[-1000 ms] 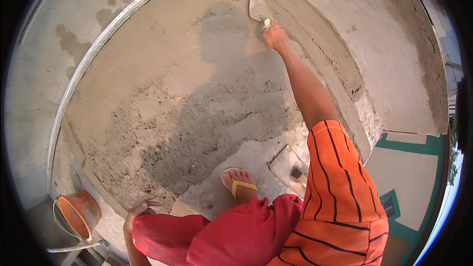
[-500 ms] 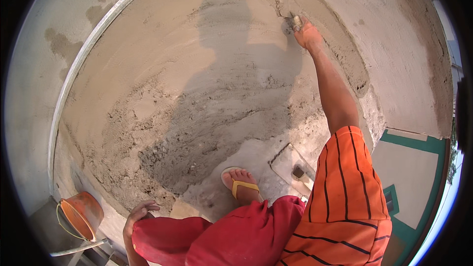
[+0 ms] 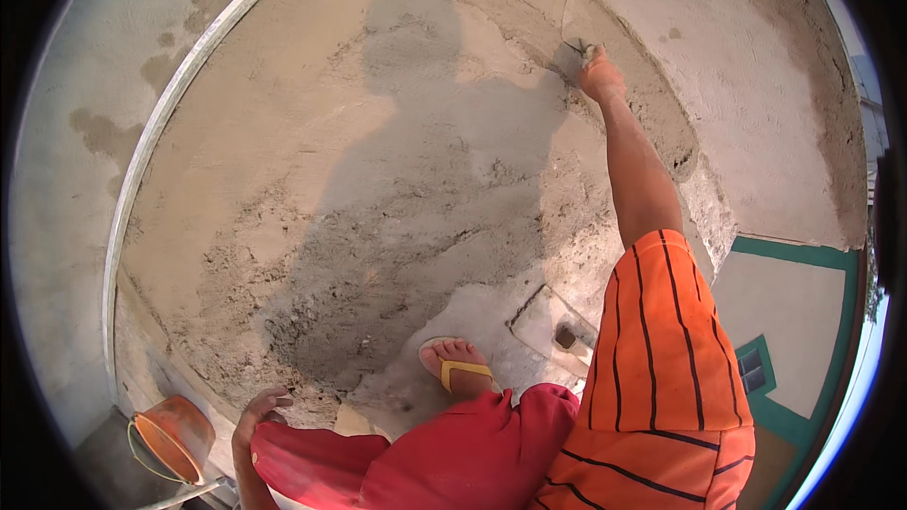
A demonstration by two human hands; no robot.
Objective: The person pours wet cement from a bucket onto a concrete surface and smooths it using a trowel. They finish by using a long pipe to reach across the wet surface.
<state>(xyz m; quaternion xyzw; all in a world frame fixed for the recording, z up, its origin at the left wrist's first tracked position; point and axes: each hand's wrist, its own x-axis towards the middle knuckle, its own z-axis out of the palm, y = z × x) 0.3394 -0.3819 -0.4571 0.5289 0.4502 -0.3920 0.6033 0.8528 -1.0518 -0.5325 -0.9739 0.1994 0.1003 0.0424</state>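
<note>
Outstretched, the right hand (image 3: 603, 76) is closed around the handle of a trowel (image 3: 577, 23), whose pale blade lies just beyond the knuckles, against the brown mortar (image 3: 213, 194). Down near the body, the left hand (image 3: 261, 408) lies beside the knee of the red trousers (image 3: 463, 458), its fingers loosely bent and partly spread; its palm is hidden, so I cannot tell whether it has hold of anything. Between the two hands the mortar runs from smooth on the far side to rough and crumbly nearer the left one, with the person's shadow (image 3: 416, 132) across it. Just to the left hand's left is an orange bucket (image 3: 189, 427), tilted, and beyond that hand a long pale strip (image 3: 157, 123) edges the mortar. Right of the left hand stands a foot in a yellow-strapped sandal (image 3: 453, 374).
</note>
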